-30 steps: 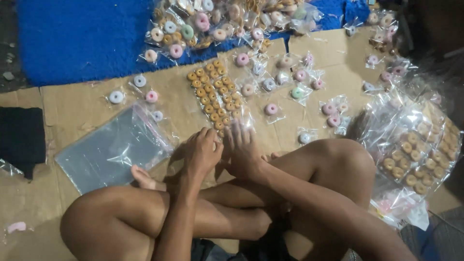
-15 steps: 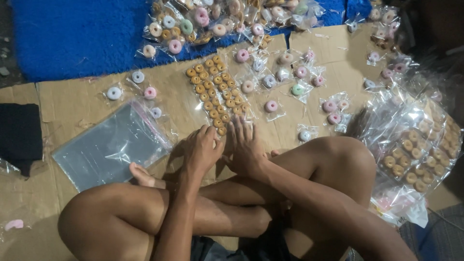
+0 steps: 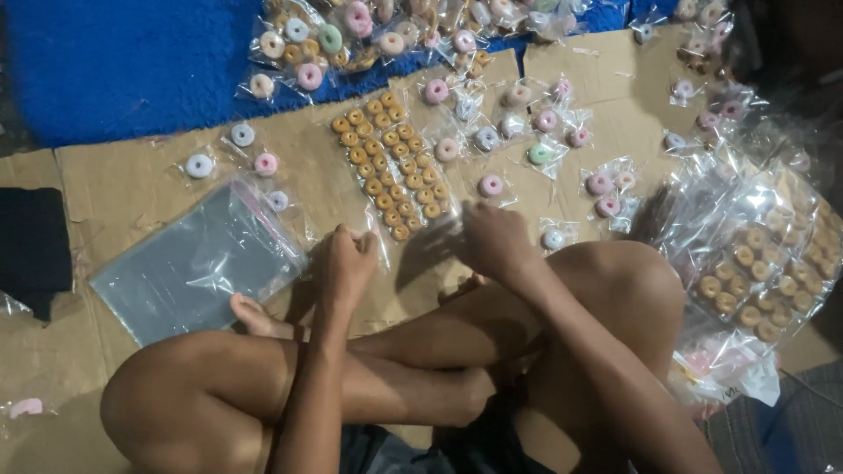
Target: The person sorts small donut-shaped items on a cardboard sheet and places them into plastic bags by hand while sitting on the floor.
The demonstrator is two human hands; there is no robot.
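I sit cross-legged on flattened cardboard (image 3: 132, 189). A long clear packet of small brown rings (image 3: 391, 167) lies in front of my knees. My left hand (image 3: 349, 263) rests at its near left corner with fingers curled; whether it pinches the plastic does not show. My right hand (image 3: 493, 239) is blurred, just right of the packet's near end, close to a small packet with a pale ring (image 3: 553, 239). A flat stack of empty clear bags (image 3: 193, 263) lies left of my left hand, above my bare foot (image 3: 255, 318).
Several small packets of pink, white and green rings (image 3: 540, 154) are scattered over the cardboard. More packets are heaped on the blue mat (image 3: 105, 61) at the back. Large clear bags of brown rings (image 3: 755, 263) lie at the right. A black object (image 3: 31, 246) sits at the left edge.
My hands were together at the packet's near end; now they are apart. The right hand has swung to the right, and the left has stayed near the packet's corner.
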